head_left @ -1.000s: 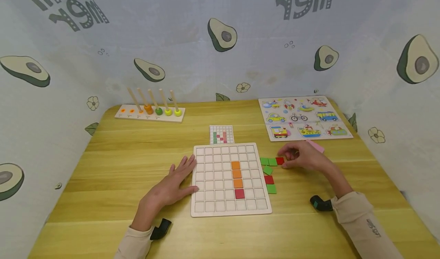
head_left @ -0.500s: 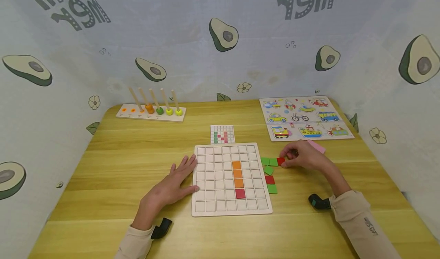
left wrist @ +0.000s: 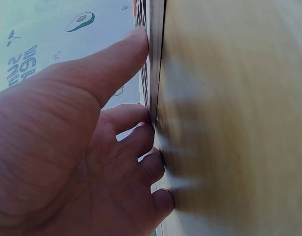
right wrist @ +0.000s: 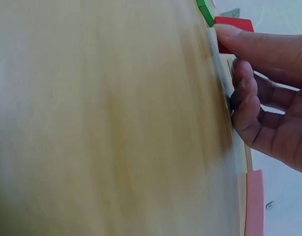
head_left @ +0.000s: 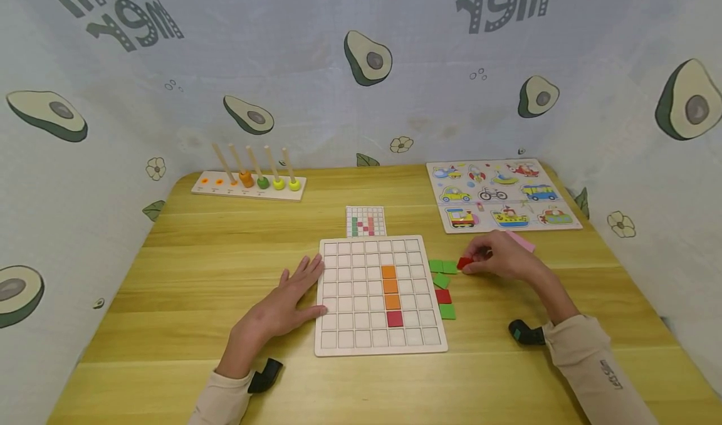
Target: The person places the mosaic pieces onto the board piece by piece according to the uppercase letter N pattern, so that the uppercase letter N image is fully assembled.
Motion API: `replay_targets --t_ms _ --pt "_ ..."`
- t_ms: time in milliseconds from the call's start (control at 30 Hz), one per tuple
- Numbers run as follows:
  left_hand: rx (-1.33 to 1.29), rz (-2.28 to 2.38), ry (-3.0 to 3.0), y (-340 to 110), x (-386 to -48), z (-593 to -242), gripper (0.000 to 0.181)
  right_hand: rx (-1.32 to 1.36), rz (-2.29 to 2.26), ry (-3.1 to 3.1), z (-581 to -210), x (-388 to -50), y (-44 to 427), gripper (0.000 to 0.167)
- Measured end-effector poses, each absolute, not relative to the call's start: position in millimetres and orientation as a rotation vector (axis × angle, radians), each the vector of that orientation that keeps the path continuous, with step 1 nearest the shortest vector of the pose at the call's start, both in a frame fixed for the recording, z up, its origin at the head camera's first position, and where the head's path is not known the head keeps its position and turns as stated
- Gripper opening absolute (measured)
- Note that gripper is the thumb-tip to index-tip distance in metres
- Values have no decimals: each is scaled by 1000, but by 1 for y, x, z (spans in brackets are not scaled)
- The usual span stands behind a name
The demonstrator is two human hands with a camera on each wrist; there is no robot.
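Note:
A square wooden grid board (head_left: 344, 343) lies in the middle of the table; one column holds orange tiles (head_left: 390, 286) above a crimson tile (head_left: 395, 319). My left hand (head_left: 282, 306) rests with spread fingers at the board's left edge, thumb and fingertips touching it. Right of the board, my right hand (head_left: 499, 257) pinches a red tile (right wrist: 233, 23) between thumb and finger, tilted up off the table. Just left of that tile lie two green tiles (head_left: 442, 266). Below them are another green tile (head_left: 441, 280), a second red tile (head_left: 443, 296) and one more green tile (head_left: 447, 311).
Behind the board lies a small printed pattern card (head_left: 365, 222). A peg stacker (head_left: 248, 190) with coloured beads stands at the back left. At the back right is a vehicle puzzle board (head_left: 504, 194). A pink piece (head_left: 520, 241) lies behind my right hand.
My right fingers have taken hold of the red tile and tipped it up, slightly away from the green tiles. My left hand stays at the board's edge.

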State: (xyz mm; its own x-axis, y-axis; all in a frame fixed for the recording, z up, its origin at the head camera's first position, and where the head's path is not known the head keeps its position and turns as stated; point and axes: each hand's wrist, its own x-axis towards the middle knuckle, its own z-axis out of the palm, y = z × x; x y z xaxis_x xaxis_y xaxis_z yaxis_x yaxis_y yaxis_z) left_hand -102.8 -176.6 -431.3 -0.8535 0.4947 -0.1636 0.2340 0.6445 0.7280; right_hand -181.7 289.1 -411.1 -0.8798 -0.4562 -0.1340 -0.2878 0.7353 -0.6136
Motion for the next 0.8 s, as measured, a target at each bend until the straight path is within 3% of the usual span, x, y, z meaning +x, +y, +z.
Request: replay_targets --t_ms 300,533,800 --pt "585 1036 2524 -177 -102 -431 84 -635 -898 2674 -412 -181 292 8" --pt "579 1031 2532 -179 -102 -430 84 -621 -1007 2610 -408 -180 286 29" --pt "595 1028 2531 -177 -102 -432 84 -646 -1120 2472 -401 -176 276 27"
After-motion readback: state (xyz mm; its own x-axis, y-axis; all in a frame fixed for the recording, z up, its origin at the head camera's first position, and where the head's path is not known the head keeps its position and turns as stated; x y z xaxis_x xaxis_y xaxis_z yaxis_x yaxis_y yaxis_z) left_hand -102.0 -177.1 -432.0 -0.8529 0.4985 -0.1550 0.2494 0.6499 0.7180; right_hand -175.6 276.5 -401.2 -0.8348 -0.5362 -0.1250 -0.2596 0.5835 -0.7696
